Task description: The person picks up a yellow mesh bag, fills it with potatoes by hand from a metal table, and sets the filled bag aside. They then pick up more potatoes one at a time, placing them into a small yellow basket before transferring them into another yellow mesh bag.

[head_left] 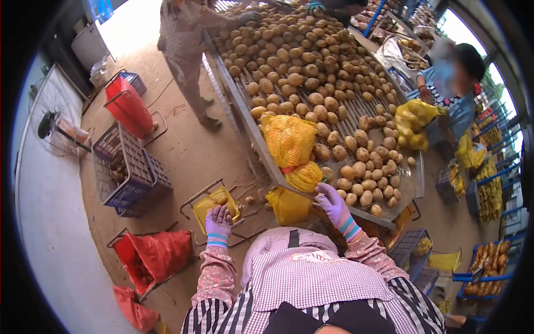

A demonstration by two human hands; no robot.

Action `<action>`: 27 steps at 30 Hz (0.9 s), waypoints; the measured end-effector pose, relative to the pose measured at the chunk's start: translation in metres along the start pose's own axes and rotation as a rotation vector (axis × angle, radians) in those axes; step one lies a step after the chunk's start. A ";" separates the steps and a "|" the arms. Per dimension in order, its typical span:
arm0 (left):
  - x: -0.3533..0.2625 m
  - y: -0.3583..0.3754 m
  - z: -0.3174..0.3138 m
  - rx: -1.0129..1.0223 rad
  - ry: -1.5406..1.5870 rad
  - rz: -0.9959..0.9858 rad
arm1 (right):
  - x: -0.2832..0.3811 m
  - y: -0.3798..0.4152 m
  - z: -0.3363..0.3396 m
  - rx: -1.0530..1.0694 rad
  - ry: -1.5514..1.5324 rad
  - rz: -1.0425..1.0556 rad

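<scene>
Yellow mesh bag (289,138): likely heavy, soft, shifting; best gripped at red-banded neck (288,170). Left hand (218,224) open. Right hand (332,207) half-curled, grip unclear.

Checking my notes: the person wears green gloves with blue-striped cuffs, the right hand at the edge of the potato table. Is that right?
The gloves are purple, not green, as the head view shows. The blue-striped cuffs and right hand at the potato table's edge are correct.

Up at 12 o'clock, the worker in patterned clothes (183,44) is cut off above the shoulders.
</scene>
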State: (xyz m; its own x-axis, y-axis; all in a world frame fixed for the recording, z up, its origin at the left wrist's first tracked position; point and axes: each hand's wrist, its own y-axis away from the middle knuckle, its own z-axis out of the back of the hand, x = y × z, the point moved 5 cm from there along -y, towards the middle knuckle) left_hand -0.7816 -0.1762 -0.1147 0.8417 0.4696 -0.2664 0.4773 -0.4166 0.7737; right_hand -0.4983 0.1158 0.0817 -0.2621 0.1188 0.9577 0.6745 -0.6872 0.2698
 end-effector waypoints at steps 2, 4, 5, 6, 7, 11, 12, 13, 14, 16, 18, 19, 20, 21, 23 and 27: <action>0.013 -0.005 -0.035 0.095 -0.032 0.075 | -0.007 0.000 0.028 -0.107 0.039 0.040; 0.027 -0.002 -0.074 0.172 -0.050 0.143 | -0.015 -0.006 0.053 -0.179 0.040 0.046; 0.036 0.010 -0.106 0.255 -0.088 0.189 | -0.017 -0.009 0.065 -0.218 0.048 0.046; 0.046 0.021 -0.138 0.336 -0.125 0.234 | -0.016 -0.014 0.073 -0.238 0.042 0.045; 0.057 0.027 -0.162 0.370 -0.137 0.281 | -0.014 -0.022 0.080 -0.247 0.079 0.037; 0.107 0.061 -0.256 0.530 -0.283 0.337 | -0.003 -0.080 0.106 -0.288 0.255 0.072; 0.120 0.062 -0.270 0.531 -0.293 0.335 | 0.005 -0.100 0.111 -0.307 0.373 0.094; 0.135 0.070 -0.289 0.596 -0.327 0.380 | 0.017 -0.121 0.113 -0.311 0.347 0.129; 0.151 0.076 -0.306 0.662 -0.361 0.424 | 0.029 -0.144 0.114 -0.312 0.338 0.131; 0.181 0.075 -0.330 0.690 -0.449 0.460 | 0.059 -0.193 0.115 -0.355 0.675 0.229; 0.211 0.069 -0.347 0.688 -0.487 0.508 | 0.078 -0.246 0.112 -0.320 0.855 0.273; 0.223 0.064 -0.352 0.672 -0.500 0.518 | 0.085 -0.269 0.107 -0.284 1.045 0.314; 0.235 0.060 -0.355 0.655 -0.511 0.529 | 0.091 -0.286 0.104 -0.285 1.036 0.313; 0.244 0.055 -0.358 0.634 -0.491 0.554 | 0.091 -0.304 0.097 -0.189 1.204 0.228; 0.256 0.040 -0.365 0.749 -0.375 0.638 | 0.084 -0.334 0.093 -0.057 1.410 0.094; 0.252 0.013 -0.369 0.542 -0.458 0.446 | 0.074 -0.328 0.115 -0.007 1.140 0.158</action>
State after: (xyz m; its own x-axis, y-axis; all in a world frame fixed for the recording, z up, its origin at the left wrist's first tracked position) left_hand -0.6565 0.2237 0.0402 0.9437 -0.1418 -0.2990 0.0323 -0.8597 0.5097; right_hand -0.6597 0.4322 0.0751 -0.6495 -0.6836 0.3329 0.7523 -0.6412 0.1512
